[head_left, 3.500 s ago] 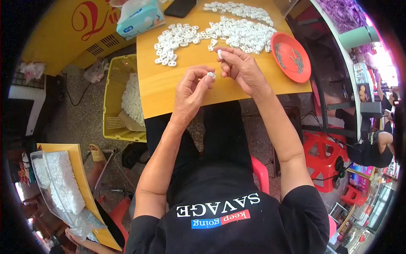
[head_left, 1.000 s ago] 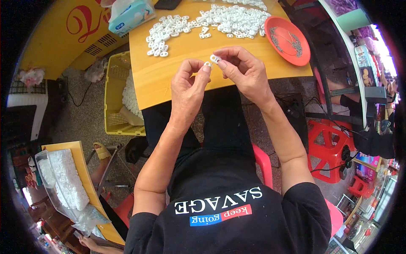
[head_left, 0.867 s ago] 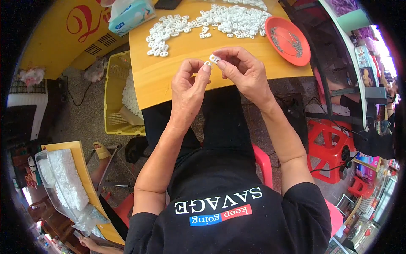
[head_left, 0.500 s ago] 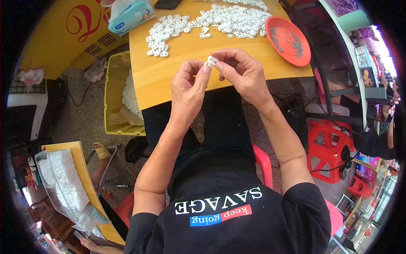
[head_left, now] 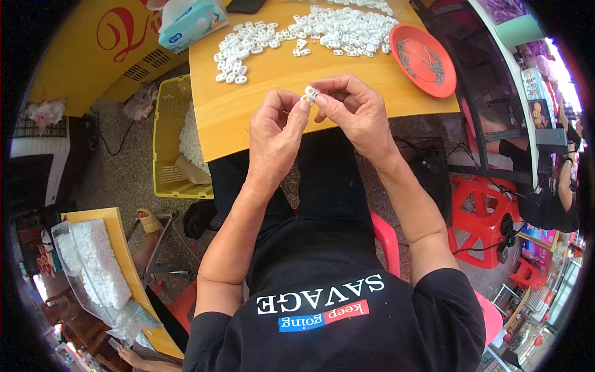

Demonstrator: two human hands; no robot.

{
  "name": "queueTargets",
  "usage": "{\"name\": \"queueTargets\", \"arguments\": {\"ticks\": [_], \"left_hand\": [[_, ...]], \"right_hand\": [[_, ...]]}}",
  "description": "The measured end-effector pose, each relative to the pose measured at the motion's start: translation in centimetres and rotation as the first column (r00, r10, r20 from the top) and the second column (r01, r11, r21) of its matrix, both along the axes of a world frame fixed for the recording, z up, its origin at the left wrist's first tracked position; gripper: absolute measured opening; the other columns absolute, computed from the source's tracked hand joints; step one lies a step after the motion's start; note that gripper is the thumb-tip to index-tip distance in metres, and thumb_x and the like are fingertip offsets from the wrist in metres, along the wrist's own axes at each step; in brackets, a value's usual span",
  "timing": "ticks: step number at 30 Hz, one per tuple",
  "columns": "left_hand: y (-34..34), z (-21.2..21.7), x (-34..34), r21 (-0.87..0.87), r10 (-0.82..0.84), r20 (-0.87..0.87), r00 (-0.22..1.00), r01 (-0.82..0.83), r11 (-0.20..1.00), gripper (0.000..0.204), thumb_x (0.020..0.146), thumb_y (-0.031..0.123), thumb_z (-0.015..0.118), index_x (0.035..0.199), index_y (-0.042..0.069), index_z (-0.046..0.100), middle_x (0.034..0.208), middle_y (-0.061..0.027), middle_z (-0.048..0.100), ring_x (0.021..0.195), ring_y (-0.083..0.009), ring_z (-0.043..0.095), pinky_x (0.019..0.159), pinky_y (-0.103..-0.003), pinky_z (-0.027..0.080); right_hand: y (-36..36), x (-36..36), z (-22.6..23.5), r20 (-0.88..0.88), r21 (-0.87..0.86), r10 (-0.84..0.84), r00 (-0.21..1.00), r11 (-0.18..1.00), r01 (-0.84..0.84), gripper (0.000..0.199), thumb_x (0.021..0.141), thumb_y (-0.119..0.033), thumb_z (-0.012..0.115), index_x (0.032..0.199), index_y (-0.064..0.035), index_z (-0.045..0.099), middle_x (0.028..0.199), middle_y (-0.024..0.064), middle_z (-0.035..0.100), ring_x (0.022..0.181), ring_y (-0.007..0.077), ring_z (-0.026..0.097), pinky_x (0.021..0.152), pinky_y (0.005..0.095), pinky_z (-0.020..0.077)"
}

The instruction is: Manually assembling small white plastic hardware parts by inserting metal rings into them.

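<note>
Above the near edge of the wooden table, my left hand (head_left: 276, 127) and my right hand (head_left: 354, 110) meet, fingertips nearly touching. Between their thumbs and forefingers they pinch a small white plastic piece with holes (head_left: 310, 92). It may be two pieces joined; the fingers cover part of it. Farther back lies a large pile of white two-hole plastic pieces (head_left: 347, 30), with a looser group (head_left: 238, 49) to its left. A red plate (head_left: 423, 84) at the table's right holds many thin grey metal pins (head_left: 434, 65).
A tissue pack (head_left: 193, 25) and a dark phone (head_left: 246, 5) lie at the table's far left. On the floor to the left stands a yellow crate (head_left: 162, 167) with white pieces inside. Red stools (head_left: 480, 211) stand at the right. Another person's hand (head_left: 133, 358) shows at lower left.
Both hands stay in nearly the same place. The white piece has tilted slightly between the fingertips, and my right hand has shifted a little.
</note>
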State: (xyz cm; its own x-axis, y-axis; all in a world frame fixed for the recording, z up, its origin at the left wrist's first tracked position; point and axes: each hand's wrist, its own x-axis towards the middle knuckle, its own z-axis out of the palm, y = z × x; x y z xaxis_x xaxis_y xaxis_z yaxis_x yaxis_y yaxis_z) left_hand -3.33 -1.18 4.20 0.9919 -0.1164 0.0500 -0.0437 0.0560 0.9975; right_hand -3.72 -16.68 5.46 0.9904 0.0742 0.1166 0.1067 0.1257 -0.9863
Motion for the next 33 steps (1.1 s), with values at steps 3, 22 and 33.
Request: {"name": "queueTargets", "arguments": {"ticks": [3,22,33], "left_hand": [[0.1,0.2,0.0,0.01,-0.002,0.001,1.0,0.002,1.0,0.015,0.092,0.013,0.063,0.088,0.0,0.058,0.075,0.0022,0.057,0.066,-0.0024,0.047,0.057,-0.02,0.039],[-0.5,1.2,-1.0,-0.064,0.045,0.03,0.999,-0.043,0.997,0.012,0.092,0.008,0.062,0.088,-0.002,0.057,0.078,-0.0041,0.063,0.071,-0.0081,0.06,0.065,-0.023,0.049],[-0.4,-0.3,-0.8,-0.123,0.069,-0.025,0.997,-0.072,0.99,0.012,0.094,0.01,0.062,0.091,-0.002,0.059,0.08,-0.0023,0.063,0.071,-0.0048,0.055,0.063,-0.02,0.045]], "right_hand": [[-0.1,-0.1,-0.1,-0.021,0.042,0.004,1.0,0.999,-0.003,0.021,0.091,-0.006,0.063,0.11,0.0031,0.061,0.094,0.006,0.066,0.078,0.0108,0.062,0.072,0.0245,0.0523],[1.3,-0.5,-0.1,-0.026,0.108,-0.083,0.996,0.99,0.085,0.017,0.091,-0.007,0.062,0.104,0.0035,0.062,0.092,0.0056,0.067,0.079,0.0089,0.063,0.07,0.0233,0.0538],[2.0,-0.8,-0.9,-0.029,0.086,-0.111,0.993,0.99,0.113,0.017,0.091,-0.006,0.063,0.105,0.0038,0.062,0.092,0.0049,0.067,0.08,0.0068,0.062,0.071,0.0224,0.0524]]}}
